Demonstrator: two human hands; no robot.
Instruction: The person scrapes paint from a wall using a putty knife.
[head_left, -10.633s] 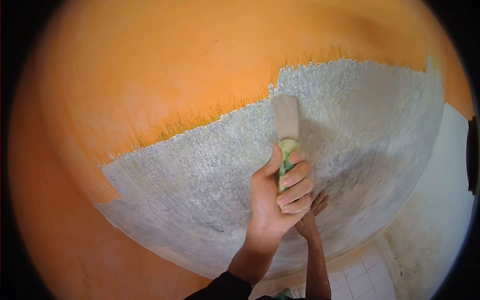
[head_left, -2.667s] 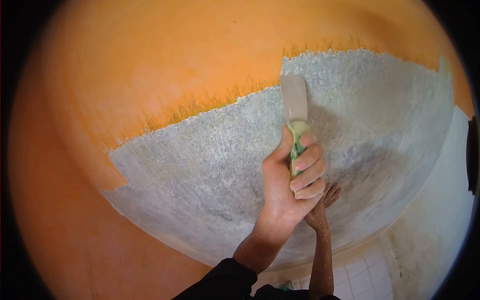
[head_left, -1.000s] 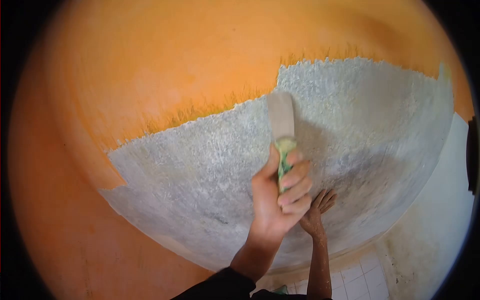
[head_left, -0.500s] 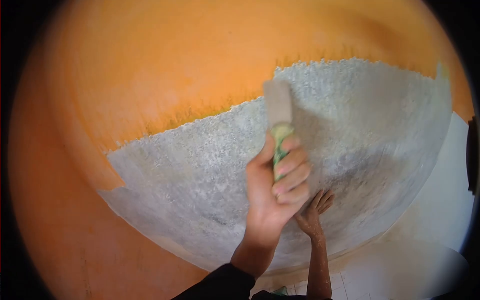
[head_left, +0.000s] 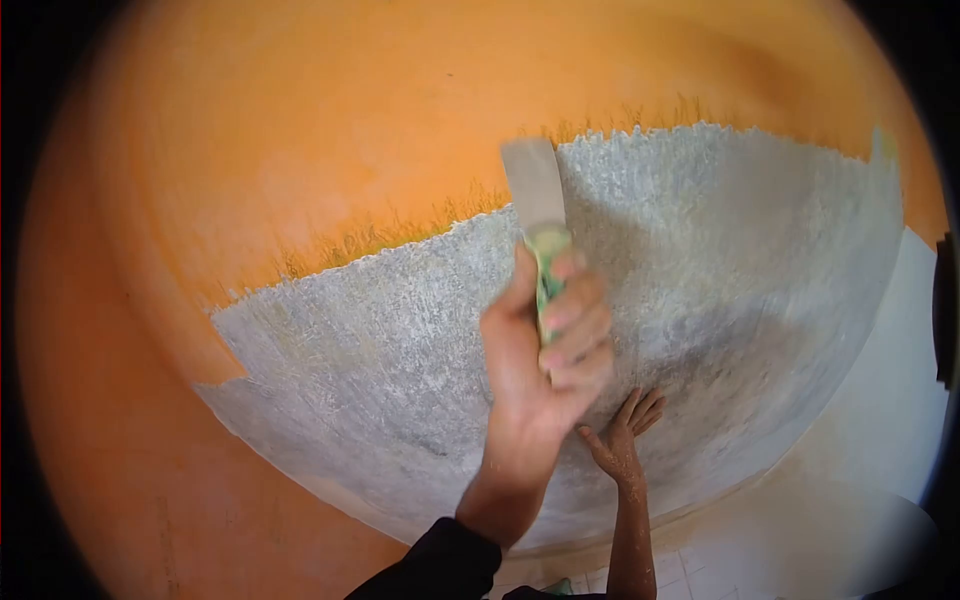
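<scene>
My left hand (head_left: 545,365), coming from a black sleeve, is wrapped round the green and pale handle of a scraper (head_left: 537,188). The scraper's flat, wide blade points up and overlaps the ragged step between orange paint (head_left: 400,110) and the bare grey patch (head_left: 400,330) of wall. Motion blurs the fingers and handle a little. Lower and to the right, my right hand (head_left: 622,440) lies against the grey surface with fingers spread and holds nothing. Pale dust speckles that hand and forearm.
Orange wall (head_left: 120,430) runs down the left side. A pale surface (head_left: 870,390) lies to the right, with a dark object (head_left: 943,310) at its edge. White tiles with thin lines (head_left: 680,570) show at the bottom, near a small green thing (head_left: 560,586).
My left hand and the scraper have moved slightly up and left, bringing the blade further over the orange paint. My right hand appears a little lower and left, its fingers more spread.
</scene>
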